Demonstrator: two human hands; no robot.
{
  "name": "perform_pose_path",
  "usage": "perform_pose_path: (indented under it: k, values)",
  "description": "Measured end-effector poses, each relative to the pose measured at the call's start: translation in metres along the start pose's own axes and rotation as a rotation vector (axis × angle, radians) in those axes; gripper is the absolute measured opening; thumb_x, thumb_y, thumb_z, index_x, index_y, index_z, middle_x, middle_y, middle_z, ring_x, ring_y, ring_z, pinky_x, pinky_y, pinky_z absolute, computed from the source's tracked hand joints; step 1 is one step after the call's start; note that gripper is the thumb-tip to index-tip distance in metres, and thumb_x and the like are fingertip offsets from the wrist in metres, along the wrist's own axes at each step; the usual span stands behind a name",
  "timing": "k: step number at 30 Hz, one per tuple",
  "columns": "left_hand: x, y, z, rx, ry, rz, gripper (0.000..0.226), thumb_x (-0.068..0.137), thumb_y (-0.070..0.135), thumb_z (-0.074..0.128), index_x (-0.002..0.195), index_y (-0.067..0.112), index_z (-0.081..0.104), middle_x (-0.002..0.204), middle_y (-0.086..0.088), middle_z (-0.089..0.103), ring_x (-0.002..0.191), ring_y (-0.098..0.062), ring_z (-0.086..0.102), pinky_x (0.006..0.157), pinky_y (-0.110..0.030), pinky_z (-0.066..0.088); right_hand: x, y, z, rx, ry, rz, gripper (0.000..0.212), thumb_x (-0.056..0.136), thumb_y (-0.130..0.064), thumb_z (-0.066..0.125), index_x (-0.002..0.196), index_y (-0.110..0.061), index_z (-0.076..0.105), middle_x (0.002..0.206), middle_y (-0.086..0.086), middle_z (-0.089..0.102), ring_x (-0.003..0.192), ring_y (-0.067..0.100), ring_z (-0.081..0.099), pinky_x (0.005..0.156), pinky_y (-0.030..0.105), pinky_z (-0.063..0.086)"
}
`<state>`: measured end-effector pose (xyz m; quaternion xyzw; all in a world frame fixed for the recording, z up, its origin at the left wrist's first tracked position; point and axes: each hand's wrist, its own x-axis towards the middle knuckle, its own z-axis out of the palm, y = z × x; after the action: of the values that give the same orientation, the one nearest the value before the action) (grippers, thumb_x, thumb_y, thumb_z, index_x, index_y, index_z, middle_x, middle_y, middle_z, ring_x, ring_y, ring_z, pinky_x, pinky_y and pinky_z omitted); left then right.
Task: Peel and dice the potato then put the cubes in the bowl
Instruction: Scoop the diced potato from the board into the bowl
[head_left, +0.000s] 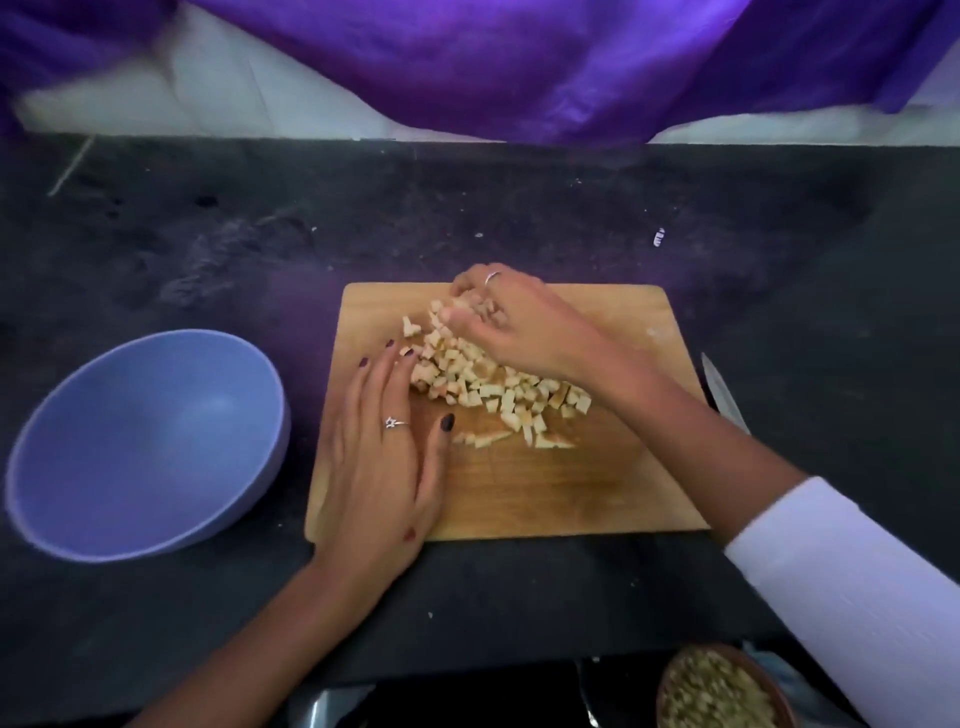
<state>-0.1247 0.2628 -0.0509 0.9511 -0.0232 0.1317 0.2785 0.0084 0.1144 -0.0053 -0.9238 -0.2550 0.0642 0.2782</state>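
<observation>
Dark stone counter (519, 582) carries a wooden cutting board (519, 493) with the diced potato cubes (483, 384) heaped on its far half. Her right hand (519, 327) curls its fingers over the far cubes, apparently gathering them. Her left hand (379, 457) lies flat, fingers straight, as a wall. An empty blue bowl (145, 447) waits left; a knife (724, 395) is laid aside right

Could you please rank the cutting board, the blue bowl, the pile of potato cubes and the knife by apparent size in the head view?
1. cutting board
2. blue bowl
3. pile of potato cubes
4. knife, partly hidden by the right arm
</observation>
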Motion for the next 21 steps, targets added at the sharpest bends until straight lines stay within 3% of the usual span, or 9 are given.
perform_pose_path:
  k: [3, 6, 10, 13, 16, 18, 21]
  values:
    - [0.0, -0.003, 0.002, -0.043, 0.042, -0.02, 0.055, 0.093, 0.012, 0.037, 0.147, 0.002, 0.027, 0.155, -0.011, 0.026, 0.144, -0.019, 0.019, 0.119, -0.036, 0.014, 0.01, -0.018, 0.015, -0.105, -0.035, -0.058, 0.048, 0.092, -0.057, 0.042, 0.125, -0.026, 0.058, 0.127, -0.003, 0.057, 0.11, 0.017, 0.057, 0.092, 0.039, 0.046]
    - [0.002, -0.001, 0.002, -0.097, 0.069, -0.061, 0.06, 0.087, -0.003, 0.041, 0.146, 0.0, 0.028, 0.154, -0.012, 0.028, 0.144, -0.02, 0.021, 0.117, -0.041, 0.021, 0.012, -0.026, 0.024, -0.213, -0.031, -0.057, 0.049, 0.091, -0.06, 0.04, 0.123, -0.029, 0.059, 0.123, -0.003, 0.057, 0.111, 0.023, 0.056, 0.093, 0.046, 0.044]
    - [0.004, -0.001, 0.005, -0.099, 0.087, -0.099, 0.057, 0.087, 0.001, 0.041, 0.144, 0.001, 0.032, 0.15, -0.011, 0.035, 0.141, -0.02, 0.028, 0.115, -0.04, 0.025, -0.001, -0.016, 0.031, -0.424, 0.016, -0.103, 0.041, 0.094, -0.051, 0.039, 0.122, -0.026, 0.056, 0.121, -0.001, 0.051, 0.108, 0.026, 0.049, 0.087, 0.044, 0.039]
    - [0.001, 0.004, -0.005, -0.161, 0.013, -0.074, 0.053, 0.089, 0.005, 0.042, 0.142, 0.002, 0.037, 0.147, -0.009, 0.04, 0.138, -0.02, 0.034, 0.113, -0.039, 0.028, -0.015, -0.011, 0.032, -0.442, 0.024, -0.106, 0.041, 0.092, -0.045, 0.034, 0.118, -0.024, 0.058, 0.122, 0.001, 0.053, 0.106, 0.029, 0.05, 0.085, 0.045, 0.038]
    - [-0.005, 0.014, -0.041, -0.111, -0.062, 0.061, 0.042, 0.092, 0.015, 0.042, 0.131, 0.009, 0.053, 0.136, -0.001, 0.053, 0.13, -0.015, 0.044, 0.108, -0.038, 0.036, -0.023, -0.012, 0.027, -0.467, -0.024, -0.143, 0.053, 0.091, -0.055, 0.024, 0.119, -0.024, 0.057, 0.128, 0.005, 0.053, 0.109, 0.033, 0.052, 0.086, 0.048, 0.04]
    - [-0.003, 0.014, -0.066, -0.019, -0.045, 0.146, 0.038, 0.091, 0.016, 0.043, 0.125, 0.01, 0.059, 0.131, -0.002, 0.058, 0.125, -0.019, 0.049, 0.105, -0.039, 0.038, -0.025, -0.01, 0.024, -0.502, -0.085, -0.159, 0.06, 0.091, -0.064, 0.019, 0.125, -0.027, 0.052, 0.133, 0.006, 0.05, 0.111, 0.033, 0.051, 0.087, 0.049, 0.039]
    - [0.002, -0.006, -0.105, 0.097, 0.095, 0.094, 0.036, 0.09, 0.017, 0.045, 0.121, 0.007, 0.061, 0.127, -0.007, 0.06, 0.119, -0.024, 0.053, 0.102, -0.041, 0.041, -0.03, -0.011, 0.028, -0.546, -0.076, -0.183, 0.06, 0.09, -0.065, 0.022, 0.126, -0.03, 0.055, 0.137, 0.007, 0.05, 0.112, 0.033, 0.053, 0.088, 0.051, 0.039]
